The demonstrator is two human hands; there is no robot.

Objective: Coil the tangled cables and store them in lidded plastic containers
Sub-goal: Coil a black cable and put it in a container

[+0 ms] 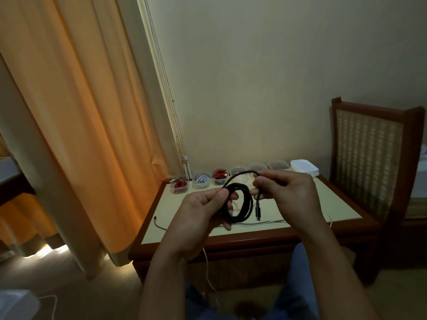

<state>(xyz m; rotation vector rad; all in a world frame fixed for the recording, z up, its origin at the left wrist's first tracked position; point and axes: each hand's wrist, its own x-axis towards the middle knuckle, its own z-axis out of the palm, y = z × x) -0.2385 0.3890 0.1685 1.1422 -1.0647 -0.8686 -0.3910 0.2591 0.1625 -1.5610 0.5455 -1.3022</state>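
A long black braided cable (pixel 245 215) is held up in both hands above the near half of a red-brown wooden table with a cream top (pixel 323 204). Most of it is wound into a flat oval coil whose open face is turned toward the camera, with its long axis close to upright.

The left hand (pixel 203 211) grips the left side of the coil, the thumb pressed on the front of the strands and the fingers curled round behind and through the ring. From the top of that grip the free length arcs up and to the right into the right hand (pixel 286 192), which pinches it between thumb and forefinger, the other fingers loosely curled. Below the pinch the tail hangs straight down, just right of the coil, and its black plug (pixel 258 213) points down at the tabletop without touching it.

Under the hands a thin white cable (pixel 265 222) lies across the table, and left of the left hand's grip a thin dark cable end (pixel 158 224) lies near the table's front left corner.

Beyond the hands, along the table's far edge, stands a row of small clear plastic containers. Those on the left hold a red cable (pixel 179 185), a white cable (pixel 201 181) and another red cable (pixel 219 175). What the clear tubs further right (pixel 278 165) hold I cannot tell. A stack of white rectangular lids (pixel 303 172) sits at the right end of the row, past the right hand.
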